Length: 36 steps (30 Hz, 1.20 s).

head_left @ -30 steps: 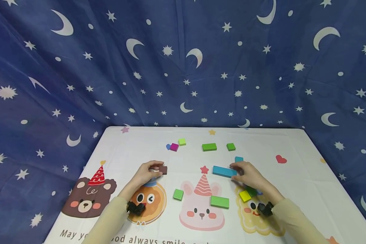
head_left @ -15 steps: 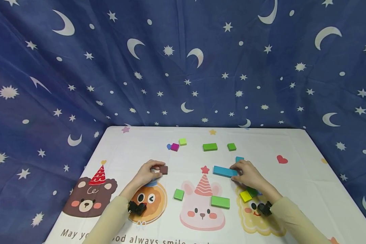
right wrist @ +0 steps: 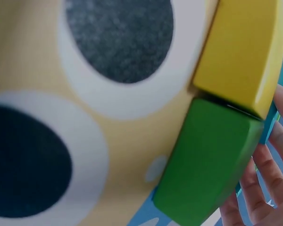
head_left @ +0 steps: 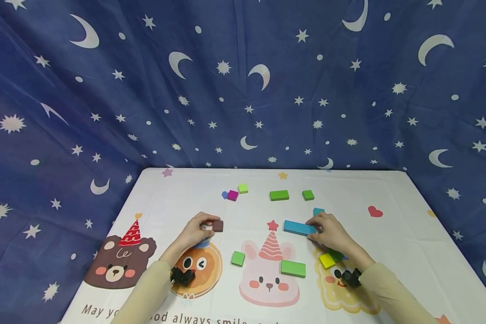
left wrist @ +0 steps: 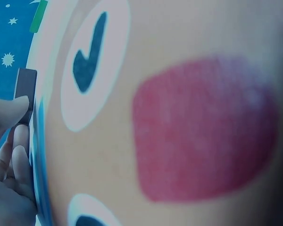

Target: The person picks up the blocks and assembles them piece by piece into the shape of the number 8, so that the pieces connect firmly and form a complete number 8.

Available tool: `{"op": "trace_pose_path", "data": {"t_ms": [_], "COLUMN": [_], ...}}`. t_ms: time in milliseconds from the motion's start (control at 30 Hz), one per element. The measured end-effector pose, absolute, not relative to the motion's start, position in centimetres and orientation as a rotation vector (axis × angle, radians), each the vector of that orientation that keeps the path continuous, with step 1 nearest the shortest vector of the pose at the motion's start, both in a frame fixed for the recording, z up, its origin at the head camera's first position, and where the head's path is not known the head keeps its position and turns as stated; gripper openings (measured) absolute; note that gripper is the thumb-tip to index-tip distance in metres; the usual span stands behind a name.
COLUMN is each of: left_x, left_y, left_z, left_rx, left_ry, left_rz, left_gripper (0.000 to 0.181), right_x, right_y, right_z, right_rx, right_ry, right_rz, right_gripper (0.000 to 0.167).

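The head view looked forward and down from above the near side of the table [head_left: 413, 256], far enough back to take in both far corners. The left wrist view, low and very close over a printed face [left wrist: 106, 160], lay sideways, with the far edge toward its left; it shared the brown block [left wrist: 26, 84] with the head view. The right wrist view, turned the opposite way, closely faced a yellow block [right wrist: 243, 56] and dark green block [right wrist: 210, 157], both shared with the head view.
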State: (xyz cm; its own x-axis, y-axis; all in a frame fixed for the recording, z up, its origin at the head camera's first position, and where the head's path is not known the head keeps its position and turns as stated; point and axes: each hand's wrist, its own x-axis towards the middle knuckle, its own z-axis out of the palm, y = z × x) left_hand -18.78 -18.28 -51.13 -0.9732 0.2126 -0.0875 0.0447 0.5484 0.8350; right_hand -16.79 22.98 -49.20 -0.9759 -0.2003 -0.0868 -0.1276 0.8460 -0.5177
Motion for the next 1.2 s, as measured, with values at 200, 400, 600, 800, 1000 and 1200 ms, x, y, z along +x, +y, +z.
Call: {"op": "trace_pose_path", "data": {"t_ms": [200,400,600,800,1000,1200], "left_x": [-18.68,-18.72,-18.72,-18.74,-18.67,-18.75], "left_y": [-18.19,-18.17,-18.09,-18.07,-18.05,-18.05], "left_z": [-51.29,-51.37,-51.32,-51.09,-50.96,-51.23], "left_rx": [0.224,0.214,0.181,0.166,0.126,0.109], "left_ry": [2.621,2.637,2.636,2.629,2.606,2.608], "left_rz": [1.4,1.399,1.394,1.401,1.425,1.417], "left_gripper": [0.038,0.037,0.036,0.036,0.036,0.036], "right_x": [-16.72,-16.71,-16.66,-16.88,-16.99,-16.92], "right_y": [22.89,22.88,22.86,22.86,22.86,22.94], "right_z": [-49.18,-49.23,-49.29,-49.27,-49.31,-49.55], "right_rx": [-0.253,-0.243,-0.252,-0.279,-0.295,-0.296], "right_ry": [2.891,2.896,2.893,2.863,2.856,2.845], "right_rz": [-0.796,-0.797,-0.805,-0.854,-0.873,-0.902], "right_gripper": [0.03,0.03,0.03,0.031,0.03,0.03]}}
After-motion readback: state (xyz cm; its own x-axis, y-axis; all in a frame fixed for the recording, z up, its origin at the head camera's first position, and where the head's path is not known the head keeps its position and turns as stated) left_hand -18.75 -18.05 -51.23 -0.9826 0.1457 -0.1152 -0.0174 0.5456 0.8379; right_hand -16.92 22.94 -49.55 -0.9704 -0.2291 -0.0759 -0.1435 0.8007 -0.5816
